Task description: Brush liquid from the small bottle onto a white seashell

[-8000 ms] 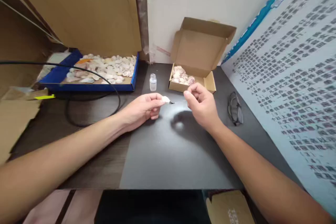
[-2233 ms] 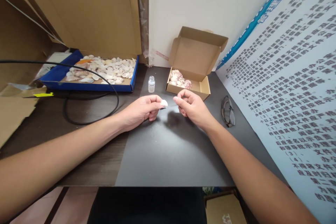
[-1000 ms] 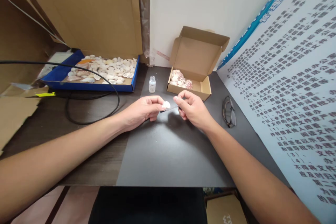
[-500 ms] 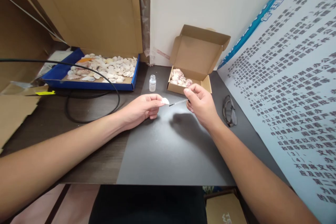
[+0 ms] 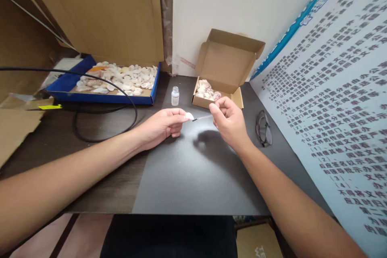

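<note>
A small white seashell (image 5: 189, 116) is pinched between the thumb and fingers of my left hand (image 5: 165, 125). My right hand (image 5: 228, 119) is closed on a thin brush (image 5: 203, 118) with a clear stem and a dark tip; its handle end is hidden in my fingers. The dark tip is at the right edge of the shell, touching it or very close. Behind my left hand stands a small uncapped glass bottle (image 5: 175, 96) with a label. A small cardboard box (image 5: 232, 100) holding several shells lies open just beyond my right hand.
Many shells lie in a blue-sided box (image 5: 105, 97) at the back left, its lid raised. A black cable (image 5: 136, 115) loops over the table beside my left forearm. Folded eyeglasses (image 5: 264, 129) rest to the right. A printed poster (image 5: 326, 88) borders the table's right side.
My right hand has shifted slightly left, bringing the brush tip closer to the shell. My left hand keeps its grip on the shell almost in place.
</note>
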Demonstrator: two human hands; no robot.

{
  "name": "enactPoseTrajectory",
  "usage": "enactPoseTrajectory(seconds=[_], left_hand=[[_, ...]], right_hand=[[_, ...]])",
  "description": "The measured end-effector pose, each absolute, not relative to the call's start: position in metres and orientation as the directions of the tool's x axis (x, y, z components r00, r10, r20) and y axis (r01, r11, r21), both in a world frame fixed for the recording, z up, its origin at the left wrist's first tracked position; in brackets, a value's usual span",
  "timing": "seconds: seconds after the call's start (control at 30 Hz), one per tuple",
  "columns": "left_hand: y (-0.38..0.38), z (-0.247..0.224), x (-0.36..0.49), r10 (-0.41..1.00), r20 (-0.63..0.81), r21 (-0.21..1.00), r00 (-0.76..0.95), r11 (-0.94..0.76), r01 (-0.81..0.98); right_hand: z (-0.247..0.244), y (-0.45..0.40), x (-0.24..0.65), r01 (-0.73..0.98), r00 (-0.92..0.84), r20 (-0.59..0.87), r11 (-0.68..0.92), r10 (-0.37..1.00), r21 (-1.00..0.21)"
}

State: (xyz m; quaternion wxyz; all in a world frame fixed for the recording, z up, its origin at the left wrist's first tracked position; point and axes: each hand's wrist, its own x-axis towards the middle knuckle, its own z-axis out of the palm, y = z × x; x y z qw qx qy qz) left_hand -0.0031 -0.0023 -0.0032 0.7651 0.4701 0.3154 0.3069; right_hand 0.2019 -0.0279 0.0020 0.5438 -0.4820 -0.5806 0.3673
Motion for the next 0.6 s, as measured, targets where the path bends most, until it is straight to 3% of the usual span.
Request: enactPoseTrajectory(seconds=[0.23, 0.4, 0.6], left_hand=[[-0.0028, -0.0034, -0.0035, 0.776, -0.191, 0.925, 0.601, 0.347, -0.155], [-0.0029, -0.0037, -0.0028, 0.777, -0.196, 0.926, 0.598, 0.347, -0.147], [-0.0025, -0.0045, -0.0029, 0.767, -0.188, 0.920, 0.614, 0.355, -0.163]], right_hand=[[0.0018, -0.0311, 0.1994, 0.164, -0.040, 0.277, 0.280, 0.960, -0.946], [0.0038, -0.0303, 0.2010, 0.201, 0.041, 0.334, 0.320, 0.942, -0.926], [0.0058, -0.0310, 0.2023, 0.231, 0.013, 0.337, 0.325, 0.941, -0.917]])
